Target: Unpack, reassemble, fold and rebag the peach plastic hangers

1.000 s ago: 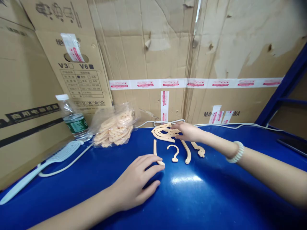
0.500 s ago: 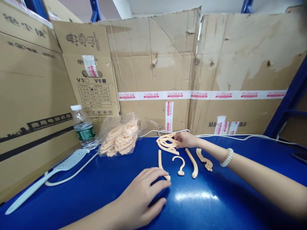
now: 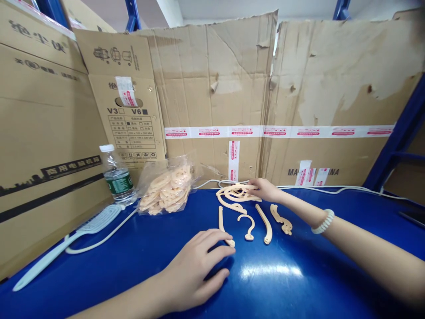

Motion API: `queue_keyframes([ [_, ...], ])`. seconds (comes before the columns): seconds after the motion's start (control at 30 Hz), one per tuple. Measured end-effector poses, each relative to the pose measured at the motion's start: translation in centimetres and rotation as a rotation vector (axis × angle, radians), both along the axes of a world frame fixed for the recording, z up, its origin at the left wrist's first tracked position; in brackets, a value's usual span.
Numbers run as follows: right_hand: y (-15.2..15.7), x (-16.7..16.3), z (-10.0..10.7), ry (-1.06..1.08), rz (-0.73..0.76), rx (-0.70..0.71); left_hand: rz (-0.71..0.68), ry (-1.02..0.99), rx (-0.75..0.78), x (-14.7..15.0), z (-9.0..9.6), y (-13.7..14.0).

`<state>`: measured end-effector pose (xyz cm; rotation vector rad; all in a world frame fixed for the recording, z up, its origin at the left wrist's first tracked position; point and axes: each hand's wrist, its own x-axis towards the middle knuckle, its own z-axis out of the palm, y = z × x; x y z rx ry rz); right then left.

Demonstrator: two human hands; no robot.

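Observation:
At the back of the table, my right hand [image 3: 265, 189] pinches one piece of a small pile of peach plastic hanger parts [image 3: 230, 204]; its fingertips are partly hidden. My left hand [image 3: 199, 268] lies low over the table with fingers apart. Its fingertips are by the lower end of a slim hanger arm [image 3: 222, 219], and I cannot tell whether they touch it. Between the hands lie a hanger hook [image 3: 250, 226] and a second curved hanger arm [image 3: 264, 225]. Farther right is a wavy peach piece [image 3: 280, 220] with a rounded, animal-like end.
A clear bag of peach parts [image 3: 168, 188] stands at the back left beside a water bottle [image 3: 117, 177]. A pale blue hairbrush [image 3: 75, 241] lies left, near a white cable [image 3: 102, 243]. Cardboard sheets [image 3: 212, 88] wall the back of the blue table [image 3: 318, 283].
My right hand has moved a little to the right, drawing a piece of the pile outward with it. My left hand has stayed nearly still.

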<state>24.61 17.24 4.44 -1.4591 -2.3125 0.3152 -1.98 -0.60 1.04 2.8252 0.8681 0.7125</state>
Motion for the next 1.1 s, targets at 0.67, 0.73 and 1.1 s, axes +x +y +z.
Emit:
queue_keyframes([
  [0.67,-17.2,1.5,1.4,0.317,0.268,-0.048,0.226,-0.531,-0.319,2.4,0.6,-1.4],
  [0.73,-17.9,0.6,0.7,0.368,0.300,-0.017,0.232,-0.565,-0.366,2.6,0.7,-1.5],
  [1.1,-18.9,-0.1,-1.3,0.409,0.377,0.129,0.249,-0.494,-0.126,2.9,0.0,-1.5],
])
